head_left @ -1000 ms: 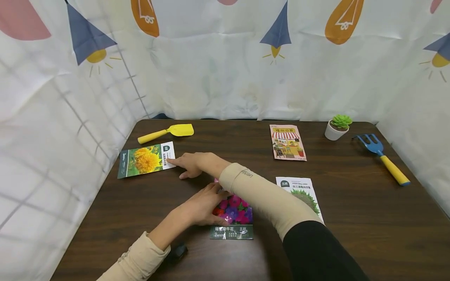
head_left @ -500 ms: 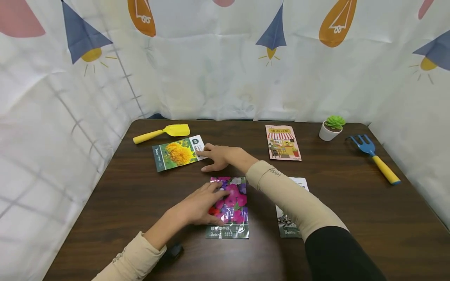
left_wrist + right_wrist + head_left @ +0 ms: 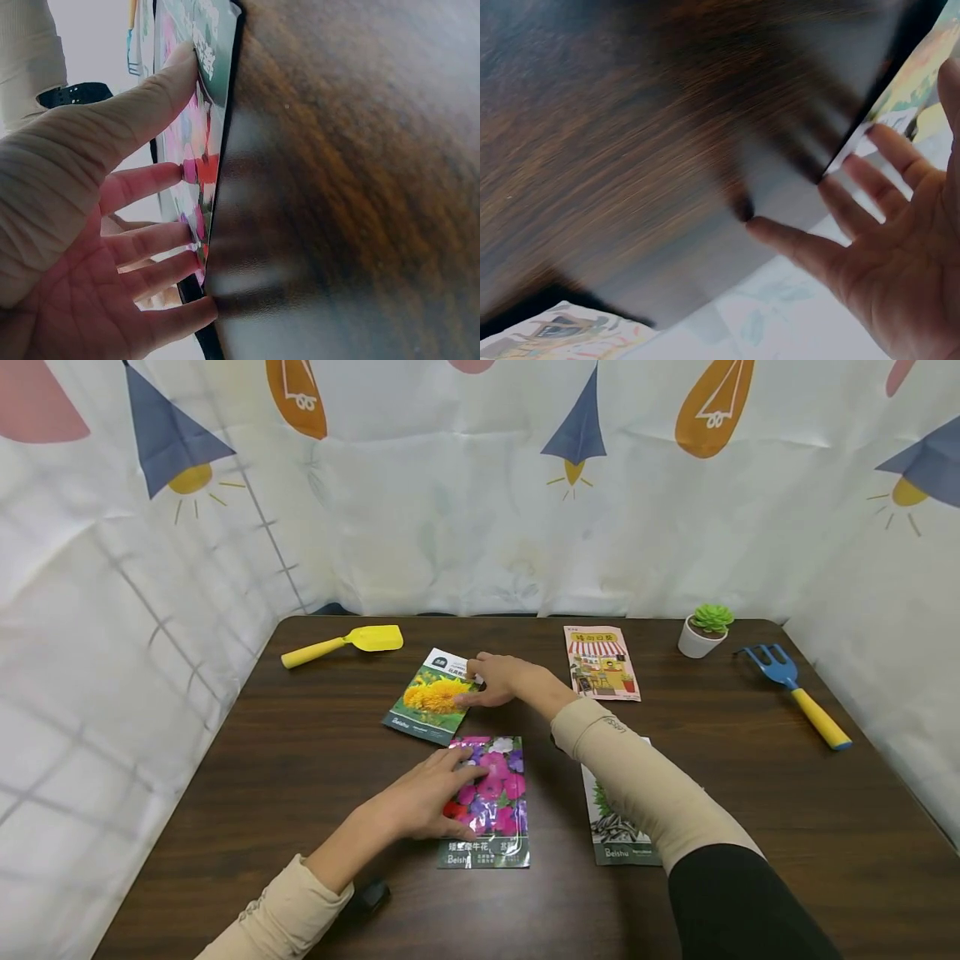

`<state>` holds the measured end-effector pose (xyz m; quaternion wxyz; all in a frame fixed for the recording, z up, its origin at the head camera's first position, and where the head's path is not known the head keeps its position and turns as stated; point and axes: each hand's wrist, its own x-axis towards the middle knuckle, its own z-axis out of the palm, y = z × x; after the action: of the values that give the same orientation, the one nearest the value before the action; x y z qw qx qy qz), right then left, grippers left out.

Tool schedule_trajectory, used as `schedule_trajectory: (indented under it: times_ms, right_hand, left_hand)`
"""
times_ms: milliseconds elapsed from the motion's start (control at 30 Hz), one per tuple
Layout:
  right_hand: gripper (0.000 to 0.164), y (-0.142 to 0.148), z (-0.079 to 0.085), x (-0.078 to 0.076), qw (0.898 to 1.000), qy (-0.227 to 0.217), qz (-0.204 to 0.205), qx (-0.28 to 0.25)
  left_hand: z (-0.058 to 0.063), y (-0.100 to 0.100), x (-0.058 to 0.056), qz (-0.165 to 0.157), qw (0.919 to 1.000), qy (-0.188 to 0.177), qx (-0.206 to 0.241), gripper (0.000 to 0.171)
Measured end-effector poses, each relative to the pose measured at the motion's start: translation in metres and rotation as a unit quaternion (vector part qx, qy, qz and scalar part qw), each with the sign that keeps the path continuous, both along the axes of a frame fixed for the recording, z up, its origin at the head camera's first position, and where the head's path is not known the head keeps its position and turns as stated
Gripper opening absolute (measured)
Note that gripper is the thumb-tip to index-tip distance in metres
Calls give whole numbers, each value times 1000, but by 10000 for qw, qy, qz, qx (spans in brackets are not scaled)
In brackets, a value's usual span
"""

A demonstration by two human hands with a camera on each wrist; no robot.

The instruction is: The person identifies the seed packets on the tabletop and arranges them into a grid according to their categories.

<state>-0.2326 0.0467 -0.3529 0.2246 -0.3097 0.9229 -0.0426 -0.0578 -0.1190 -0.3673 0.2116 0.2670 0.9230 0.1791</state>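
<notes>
In the head view my left hand (image 3: 420,802) rests on a seed packet with pink and purple flowers (image 3: 497,785), fingers spread; the left wrist view shows its thumb and fingertips on the packet's face. Farther back, my right hand (image 3: 506,680) touches a seed packet with yellow flowers (image 3: 427,697) at its right side, thumb over the picture. That packet lies tilted, its lower edge close to the pink-flower packet's top. In the right wrist view, extended fingers (image 3: 847,210) reach down to the tabletop and the packet's edge.
A white-and-green seed packet (image 3: 622,847) lies partly under my right sleeve. Behind it lies a pink shop-picture packet (image 3: 602,664). A yellow trowel (image 3: 345,645) is back left; a potted succulent (image 3: 703,631) and a blue hand fork (image 3: 798,697) are at the right.
My right hand has slid the yellow-flower packet rightward from the left side and turned it more upright beside the pink-flower packet. My left hand has stayed on its packet.
</notes>
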Motion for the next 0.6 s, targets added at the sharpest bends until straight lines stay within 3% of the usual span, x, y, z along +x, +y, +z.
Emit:
schedule_trajectory:
  times_ms: [233, 400, 600]
  right_hand:
    - [95, 12, 0, -1, 9975, 151, -608, 333]
    - [93, 19, 2, -3, 9958, -12, -836, 366]
    - [92, 21, 5, -6, 9951, 143, -754, 620]
  left_hand:
    - [0, -1, 1, 30, 9999, -70, 98, 86]
    - [0, -1, 2, 38, 9999, -73, 108, 85]
    - [0, -1, 2, 69, 9999, -37, 114, 85]
